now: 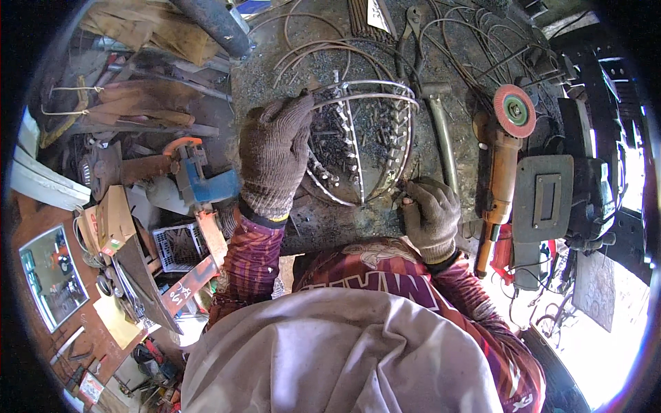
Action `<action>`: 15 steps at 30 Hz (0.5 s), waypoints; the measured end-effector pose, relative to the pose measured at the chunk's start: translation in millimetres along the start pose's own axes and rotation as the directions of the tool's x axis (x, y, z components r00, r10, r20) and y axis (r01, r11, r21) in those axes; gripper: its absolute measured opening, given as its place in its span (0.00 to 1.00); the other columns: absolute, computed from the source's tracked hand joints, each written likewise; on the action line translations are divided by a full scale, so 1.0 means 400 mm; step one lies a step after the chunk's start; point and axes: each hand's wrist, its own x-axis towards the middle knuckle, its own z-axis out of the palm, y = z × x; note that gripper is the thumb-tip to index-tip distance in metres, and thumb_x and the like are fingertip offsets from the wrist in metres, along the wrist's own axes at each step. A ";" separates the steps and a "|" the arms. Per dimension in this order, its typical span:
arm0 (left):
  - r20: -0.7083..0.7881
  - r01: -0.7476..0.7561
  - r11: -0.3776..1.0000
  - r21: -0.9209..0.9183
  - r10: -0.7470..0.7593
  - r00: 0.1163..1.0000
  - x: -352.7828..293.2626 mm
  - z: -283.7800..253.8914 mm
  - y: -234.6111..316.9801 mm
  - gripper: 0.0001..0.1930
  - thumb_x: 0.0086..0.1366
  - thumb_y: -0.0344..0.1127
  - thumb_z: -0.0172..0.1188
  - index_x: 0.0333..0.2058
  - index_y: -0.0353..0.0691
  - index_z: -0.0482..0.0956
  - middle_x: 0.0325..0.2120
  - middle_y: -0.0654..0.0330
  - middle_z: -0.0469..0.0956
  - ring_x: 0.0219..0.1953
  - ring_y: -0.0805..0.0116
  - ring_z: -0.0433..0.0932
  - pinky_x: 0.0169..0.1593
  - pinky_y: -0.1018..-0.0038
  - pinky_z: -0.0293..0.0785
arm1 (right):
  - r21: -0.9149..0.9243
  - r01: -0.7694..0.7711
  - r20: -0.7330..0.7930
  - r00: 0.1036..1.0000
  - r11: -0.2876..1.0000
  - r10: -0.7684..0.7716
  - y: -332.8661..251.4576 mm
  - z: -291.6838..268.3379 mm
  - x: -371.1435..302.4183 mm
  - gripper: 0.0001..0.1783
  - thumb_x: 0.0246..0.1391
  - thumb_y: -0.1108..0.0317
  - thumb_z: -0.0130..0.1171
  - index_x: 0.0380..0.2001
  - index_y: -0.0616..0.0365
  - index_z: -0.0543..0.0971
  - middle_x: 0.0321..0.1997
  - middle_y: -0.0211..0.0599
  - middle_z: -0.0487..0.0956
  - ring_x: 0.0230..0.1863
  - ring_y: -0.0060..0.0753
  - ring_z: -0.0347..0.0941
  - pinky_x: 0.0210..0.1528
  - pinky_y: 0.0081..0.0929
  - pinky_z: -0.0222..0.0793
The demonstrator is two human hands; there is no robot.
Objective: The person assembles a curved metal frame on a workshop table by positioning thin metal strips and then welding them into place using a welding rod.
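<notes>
A dome-shaped frame of bent metal rods rests on the dark metal worktable, its ring toward the far side. Short, pale, leaf-like metal bits stick out along some of its ribs. My left hand, in a brown knit glove, is closed around the frame's left side by the ring. My right hand, gloved alike, is curled close to the frame's near right edge, thumb and fingertips drawn together. Whatever those fingers pinch is too small to make out. Small dark metal scraps lie inside and around the frame.
Right of the frame lies a hammer. Beyond it are an angle grinder with a flap disc and a grey welding shield. Pliers, bundled rods and wire loops occupy the far side. A blue-orange tool sits left.
</notes>
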 end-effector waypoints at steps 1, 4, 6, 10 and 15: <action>0.001 -0.002 1.000 -0.006 0.002 1.000 0.000 0.005 -0.003 0.14 0.62 0.29 0.68 0.48 0.43 0.87 0.40 0.52 0.86 0.42 0.48 0.83 0.47 0.58 0.78 | -0.006 0.003 -0.006 1.000 1.000 -0.003 0.001 0.002 0.000 0.15 0.49 0.71 0.66 0.43 0.56 0.85 0.39 0.38 0.83 0.44 0.48 0.81 0.46 0.44 0.77; -0.071 -0.060 0.996 -0.070 0.055 0.996 -0.002 0.008 -0.013 0.14 0.62 0.29 0.68 0.48 0.43 0.87 0.40 0.52 0.86 0.42 0.47 0.84 0.47 0.58 0.79 | -0.023 0.008 -0.001 1.000 1.000 -0.008 -0.002 -0.002 0.004 0.15 0.50 0.70 0.67 0.43 0.55 0.85 0.39 0.38 0.83 0.44 0.48 0.81 0.46 0.44 0.77; -0.030 -0.044 0.999 -0.028 0.043 0.999 -0.009 0.006 -0.014 0.15 0.64 0.28 0.67 0.49 0.42 0.86 0.43 0.53 0.86 0.45 0.50 0.82 0.50 0.59 0.77 | -0.036 0.006 0.010 1.000 0.999 -0.006 -0.003 -0.001 0.004 0.14 0.50 0.70 0.66 0.42 0.55 0.85 0.39 0.37 0.83 0.44 0.47 0.81 0.46 0.44 0.77; -0.049 -0.042 0.999 -0.031 0.040 0.998 -0.006 0.009 -0.018 0.15 0.62 0.29 0.68 0.49 0.44 0.87 0.43 0.52 0.86 0.44 0.48 0.83 0.49 0.58 0.79 | -0.005 -0.005 0.019 1.000 1.000 0.005 0.005 -0.001 0.002 0.14 0.51 0.69 0.66 0.43 0.55 0.84 0.40 0.38 0.84 0.44 0.48 0.81 0.48 0.45 0.77; -0.027 -0.055 0.997 0.045 0.057 0.998 -0.009 0.008 -0.013 0.15 0.62 0.30 0.68 0.49 0.44 0.87 0.44 0.52 0.86 0.44 0.47 0.83 0.49 0.59 0.78 | 0.023 -0.020 -0.031 0.999 1.000 0.021 0.006 -0.008 0.006 0.17 0.56 0.68 0.64 0.49 0.59 0.82 0.41 0.44 0.84 0.46 0.50 0.80 0.50 0.45 0.76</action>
